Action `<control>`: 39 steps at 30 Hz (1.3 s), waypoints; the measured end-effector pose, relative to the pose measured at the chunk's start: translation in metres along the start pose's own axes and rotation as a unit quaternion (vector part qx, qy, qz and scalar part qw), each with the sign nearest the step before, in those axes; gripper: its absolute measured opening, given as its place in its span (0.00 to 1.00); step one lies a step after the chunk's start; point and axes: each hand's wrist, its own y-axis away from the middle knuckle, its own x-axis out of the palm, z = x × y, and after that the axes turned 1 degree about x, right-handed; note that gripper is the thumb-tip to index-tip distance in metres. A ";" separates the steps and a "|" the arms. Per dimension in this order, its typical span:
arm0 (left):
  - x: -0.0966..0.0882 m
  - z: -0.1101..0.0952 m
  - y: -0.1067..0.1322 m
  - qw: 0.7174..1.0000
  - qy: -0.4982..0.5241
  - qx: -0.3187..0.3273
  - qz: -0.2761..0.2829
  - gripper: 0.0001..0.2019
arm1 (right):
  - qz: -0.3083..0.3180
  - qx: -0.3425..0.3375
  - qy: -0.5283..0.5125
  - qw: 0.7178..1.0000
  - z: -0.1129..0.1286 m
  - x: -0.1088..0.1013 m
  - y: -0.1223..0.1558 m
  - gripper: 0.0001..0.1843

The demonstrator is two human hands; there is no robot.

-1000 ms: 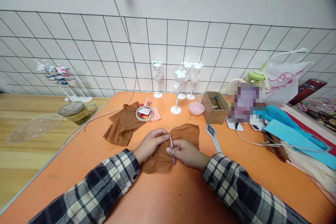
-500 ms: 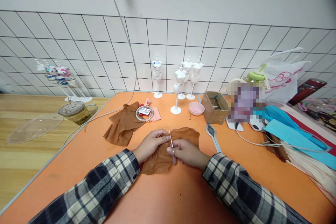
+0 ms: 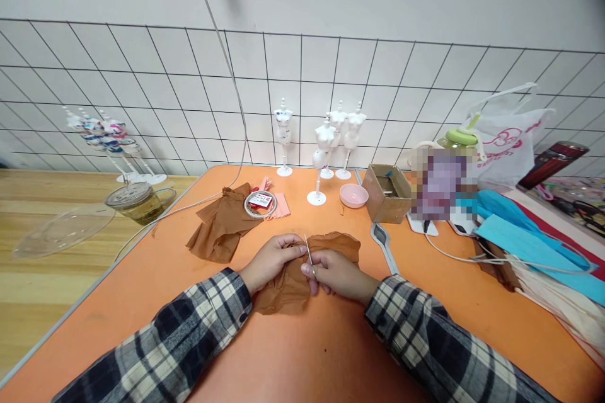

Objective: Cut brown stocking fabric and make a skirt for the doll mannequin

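A piece of thin brown fabric (image 3: 286, 293) lies crumpled on the orange table in front of me. My left hand (image 3: 278, 258) pinches its upper part between thumb and fingers. My right hand (image 3: 333, 274) is closed around the handles of small scissors (image 3: 310, 254), whose blades point up and away beside my left fingertips. The scissors lie against the cloth there; whether the blades are apart I cannot make out. Part of the fabric spreads out beyond my right hand, and some of it is hidden under both hands.
Another brown cloth (image 3: 224, 227) lies behind left, beside a round hoop (image 3: 260, 204) with a red-and-white label. Small white mannequins (image 3: 316, 164), a pink bowl (image 3: 353, 196) and a cardboard box (image 3: 387, 195) stand at the back. Blue fabric (image 3: 539, 252) and a cable lie right.
Both hands stay almost in place. The far edge of the brown fabric beyond my right hand has settled slightly lower, and the right fingers around the scissors have shifted a little.
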 end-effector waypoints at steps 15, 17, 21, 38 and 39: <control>0.000 0.000 0.000 1.000 -0.003 -0.003 0.003 0.12 | 0.006 0.007 -0.025 1.000 0.001 -0.001 -0.001 0.19; 0.000 0.001 0.000 1.000 -0.004 -0.004 0.002 0.12 | 0.008 0.008 -0.019 1.000 0.002 -0.001 0.000 0.19; 0.000 0.001 0.000 1.000 0.000 -0.001 -0.010 0.12 | 0.008 0.001 -0.006 1.000 0.000 -0.002 -0.001 0.19; -0.003 0.004 -0.003 0.987 0.092 0.035 -0.125 0.17 | -0.020 0.000 -0.322 0.947 0.004 -0.026 0.006 0.29; -0.005 0.004 -0.004 0.988 0.051 0.051 -0.134 0.16 | -0.047 0.005 -0.307 0.951 0.006 -0.028 0.007 0.28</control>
